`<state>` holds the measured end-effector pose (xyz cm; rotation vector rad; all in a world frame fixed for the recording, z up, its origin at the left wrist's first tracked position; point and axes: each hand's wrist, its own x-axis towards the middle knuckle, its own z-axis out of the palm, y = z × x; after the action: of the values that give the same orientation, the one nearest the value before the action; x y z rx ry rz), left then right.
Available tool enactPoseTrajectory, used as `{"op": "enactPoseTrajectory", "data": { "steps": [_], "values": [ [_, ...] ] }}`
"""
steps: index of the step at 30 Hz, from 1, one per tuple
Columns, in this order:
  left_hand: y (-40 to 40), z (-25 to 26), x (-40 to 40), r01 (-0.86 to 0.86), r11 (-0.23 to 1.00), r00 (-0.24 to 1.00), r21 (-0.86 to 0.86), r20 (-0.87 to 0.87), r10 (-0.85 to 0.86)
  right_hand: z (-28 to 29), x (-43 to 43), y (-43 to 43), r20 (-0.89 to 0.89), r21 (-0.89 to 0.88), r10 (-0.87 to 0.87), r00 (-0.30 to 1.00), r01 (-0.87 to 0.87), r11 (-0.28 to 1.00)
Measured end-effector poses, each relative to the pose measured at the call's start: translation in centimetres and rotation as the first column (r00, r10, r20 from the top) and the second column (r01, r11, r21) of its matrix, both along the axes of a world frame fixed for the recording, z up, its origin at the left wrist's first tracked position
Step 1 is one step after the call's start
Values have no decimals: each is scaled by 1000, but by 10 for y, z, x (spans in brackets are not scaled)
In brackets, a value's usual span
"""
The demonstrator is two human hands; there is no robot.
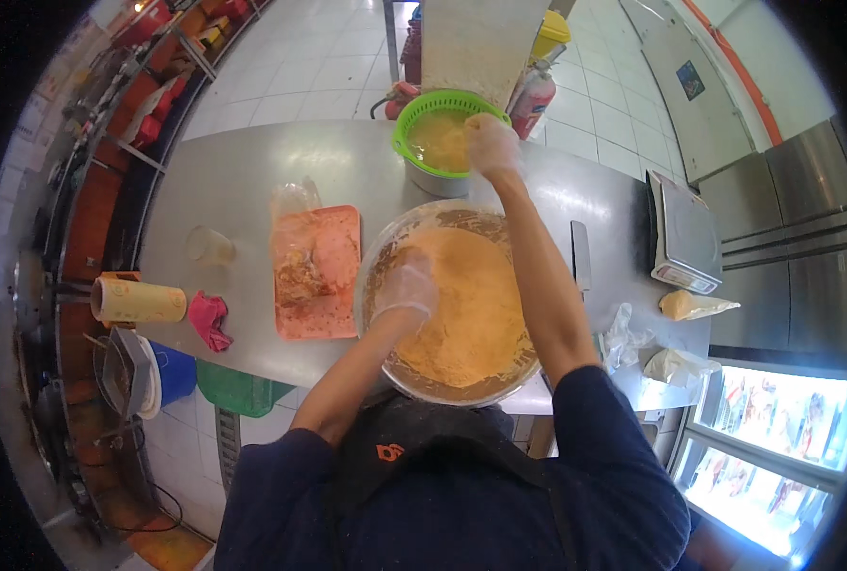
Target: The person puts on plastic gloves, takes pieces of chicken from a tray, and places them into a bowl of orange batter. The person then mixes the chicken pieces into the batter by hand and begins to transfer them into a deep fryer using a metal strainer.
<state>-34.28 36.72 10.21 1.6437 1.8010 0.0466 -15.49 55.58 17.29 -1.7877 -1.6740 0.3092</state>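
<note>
My left hand point(407, 287), in a clear plastic glove, is inside a large metal mixing bowl point(375, 265), at the left side of the pale orange flour-like powder point(466, 307). Its fingers are blurred against the powder, so their grip is unclear. My right hand point(493, 146), also gloved, is curled over the right rim of a green plastic colander point(443, 100). The colander sits in a metal pot point(438, 185) and holds cloudy yellowish liquid point(438, 139). That hand hides part of the rim and the liquid.
Left of the bowl lies an orange-pink tray point(336, 285) with a plastic bag point(298, 264). Farther left are a cup point(209, 245), pink cloth point(209, 321) and wrapped roll point(139, 300). A knife point(580, 250), scale point(687, 228) and piping-type bag point(695, 305) lie right.
</note>
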Motion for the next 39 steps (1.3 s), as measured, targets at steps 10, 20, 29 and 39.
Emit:
{"op": "enactPoseTrajectory", "data": {
  "steps": [10, 20, 29, 39],
  "values": [
    [-15, -48, -8, 324, 945, 945, -49, -21, -326, -57, -20, -158, 216, -365, 254, 943, -163, 917],
    [-88, -30, 12, 428, 900, 902, -84, 93, -421, -97, 8, -283, 206, -869, 641, 740, -163, 468],
    [-108, -83, 22, 27, 463, -30, -886, 462, 886, -102, -7, -294, -200, -705, 327, 924, -368, 607],
    [-56, -31, 16, 18, 694, -173, -720, 682, 711, -9, -42, -260, -164, -657, 68, 984, -160, 737]
  ]
}}
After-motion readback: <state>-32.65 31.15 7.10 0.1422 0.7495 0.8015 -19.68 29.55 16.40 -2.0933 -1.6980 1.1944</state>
